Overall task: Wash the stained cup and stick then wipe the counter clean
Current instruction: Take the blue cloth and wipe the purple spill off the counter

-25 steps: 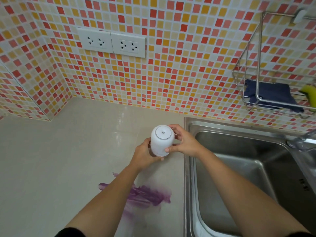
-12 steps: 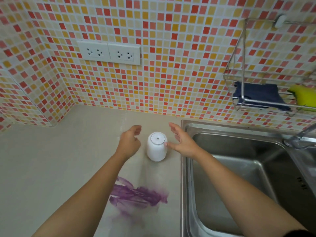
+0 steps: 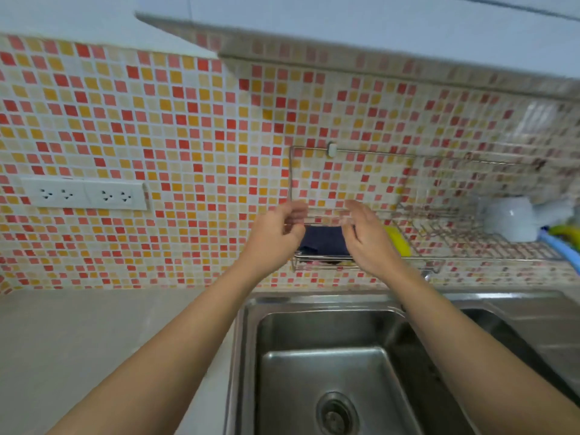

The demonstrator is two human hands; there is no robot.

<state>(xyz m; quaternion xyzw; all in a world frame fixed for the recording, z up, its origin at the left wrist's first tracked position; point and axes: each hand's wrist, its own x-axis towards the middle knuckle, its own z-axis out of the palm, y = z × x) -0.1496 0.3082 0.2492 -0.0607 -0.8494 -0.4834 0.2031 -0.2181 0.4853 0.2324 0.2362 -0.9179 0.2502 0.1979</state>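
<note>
The sink (image 3: 314,328) lies nearest and looks empty, with neither cup nor stick in its basin. To the left of the sink, the visible part of the table (image 3: 94,340) shows no stain and nothing standing on it. The cup and the stick are out of view, so I cannot tell whether they have been washed.

Above the back rim of the sink, both hands are raised side by side and near each other. The left hand (image 3: 273,237) has its fingers loosely curled toward the thumb. The right hand (image 3: 367,240) is more spread, with its fingers slightly bent. Neither holds anything.

Just behind them, a wire rack (image 3: 470,243) hangs on the tiled wall above the sink. A dark blue cloth (image 3: 323,243) lies at the rack's left end, showing between the two hands and not yet touched. It seems folded flat, with its long axis running left to right along the wall, though the hands hide both ends. A yellow sponge (image 3: 398,241) sits just right of it.

I judge the step in hand to be fetching the cloth, so the wiping is left to do.

Farther right on the rack stands a white vessel (image 3: 510,218), mouth down as far as I can tell. Whether it is the task's cup is unclear.
</note>
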